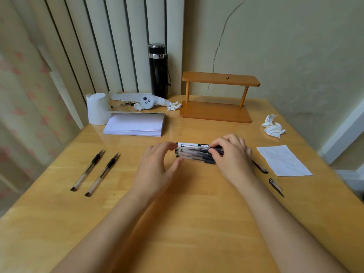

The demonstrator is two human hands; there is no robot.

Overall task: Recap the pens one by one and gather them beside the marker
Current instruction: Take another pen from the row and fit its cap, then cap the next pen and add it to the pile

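With two uncapped pens (94, 171) left of the marker (192, 144) and two caps (275, 186) to its right, both hands square the capped pens (195, 155) touching the marker's near side, left hand (157, 164) fingers loosely apart, right hand (230, 152) fingers clamped on them; better press both ends evenly.

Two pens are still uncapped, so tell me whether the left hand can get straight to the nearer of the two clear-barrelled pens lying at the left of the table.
Probably yes. The left hand only rests at the bundle, and bare wooden table lies between it and the clear-barrelled pen.
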